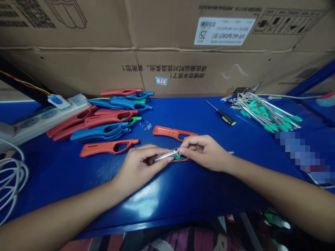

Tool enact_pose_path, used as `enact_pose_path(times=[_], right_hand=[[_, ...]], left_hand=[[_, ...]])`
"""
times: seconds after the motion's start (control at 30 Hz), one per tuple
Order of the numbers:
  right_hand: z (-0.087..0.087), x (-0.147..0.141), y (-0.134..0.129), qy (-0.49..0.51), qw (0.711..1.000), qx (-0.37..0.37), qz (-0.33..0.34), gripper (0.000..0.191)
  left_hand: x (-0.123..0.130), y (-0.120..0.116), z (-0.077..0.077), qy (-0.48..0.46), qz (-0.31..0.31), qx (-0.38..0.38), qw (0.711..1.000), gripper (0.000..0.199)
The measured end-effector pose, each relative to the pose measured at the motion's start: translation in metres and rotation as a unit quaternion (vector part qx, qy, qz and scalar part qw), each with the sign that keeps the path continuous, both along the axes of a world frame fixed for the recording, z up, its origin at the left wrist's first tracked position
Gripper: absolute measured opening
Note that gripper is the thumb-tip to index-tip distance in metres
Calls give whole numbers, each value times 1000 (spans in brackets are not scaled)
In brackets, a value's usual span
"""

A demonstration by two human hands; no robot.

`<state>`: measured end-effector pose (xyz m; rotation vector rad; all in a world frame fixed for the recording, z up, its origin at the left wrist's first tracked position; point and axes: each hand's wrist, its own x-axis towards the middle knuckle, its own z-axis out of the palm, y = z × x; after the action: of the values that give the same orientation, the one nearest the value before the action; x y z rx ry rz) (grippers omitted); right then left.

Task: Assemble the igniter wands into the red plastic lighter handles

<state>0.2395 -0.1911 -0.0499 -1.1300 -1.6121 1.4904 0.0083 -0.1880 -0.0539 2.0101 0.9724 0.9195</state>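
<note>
A clear tube (165, 156) with a shiny end lies between the thumb and fingers of my left hand (142, 162). My right hand (202, 151) is pinched at the tube's right end; what its fingertips hold is too small to name. Beneath both hands, an orange half shell (180, 159) with a green part in it rests on the blue table, partly covered by my fingers. A metal rod tip (231, 152) shows past my right wrist. Just behind my right hand lies another orange half shell (167, 131).
Red and blue handle shells (104, 120) are piled at the left, near small screws (148, 126), a power strip (49, 115) and a coiled cable (13, 174). A screwdriver (222, 114) and metal rods with green parts (264, 111) lie back right. A cardboard box (167, 31) stands behind.
</note>
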Motion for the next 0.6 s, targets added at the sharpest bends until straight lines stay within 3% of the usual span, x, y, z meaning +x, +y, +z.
enact_pose_path(times=[0.6], right_hand=[[3,-2,-1,22,998,-48,-21,28]], left_hand=[[0,1,2,-6,9,-12,1000,14]])
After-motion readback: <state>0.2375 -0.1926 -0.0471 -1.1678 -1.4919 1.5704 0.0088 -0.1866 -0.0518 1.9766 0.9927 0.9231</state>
